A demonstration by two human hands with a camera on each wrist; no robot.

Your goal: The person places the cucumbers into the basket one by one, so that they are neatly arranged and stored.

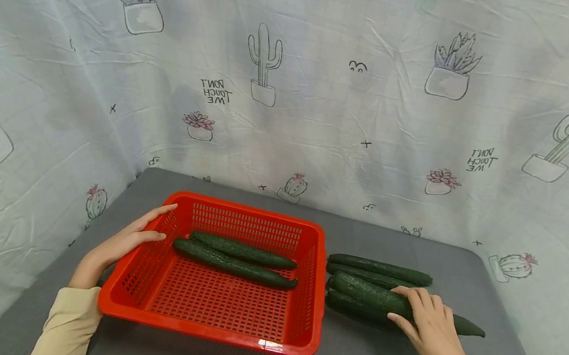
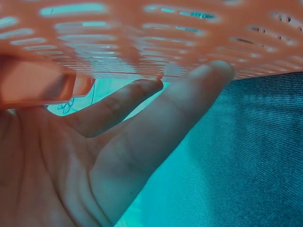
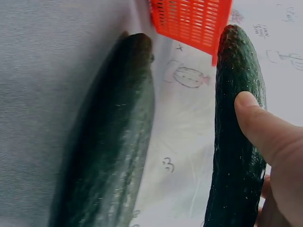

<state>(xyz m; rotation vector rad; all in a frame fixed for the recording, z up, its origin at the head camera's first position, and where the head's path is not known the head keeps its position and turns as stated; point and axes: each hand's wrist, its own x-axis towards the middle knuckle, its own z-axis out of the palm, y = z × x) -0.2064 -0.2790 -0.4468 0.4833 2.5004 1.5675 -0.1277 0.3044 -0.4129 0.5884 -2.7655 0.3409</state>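
Right hand [image 1: 432,327] clamped round one dark cucumber [image 1: 370,291], thumb on the near side, gripping back from its left end, probably for control! Left hand [image 1: 121,241]: fingers apart, set against the red basket [image 1: 200,329] at its left side, apparently steadying it. Inside, two paired cucumbers [image 1: 232,261] lie lengthwise; just right, more loose cucumbers [image 1: 379,268] sit handily close.

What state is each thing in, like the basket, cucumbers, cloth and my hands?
Red basket: open-topped
Left hand: fingers extended, touching the basket
Right hand: fingers gripping
Held cucumber: in the right hand
Basket cucumbers: lying side by side
Other cucumbers: lying right of the basket
Patterned cloth: hanging, creased
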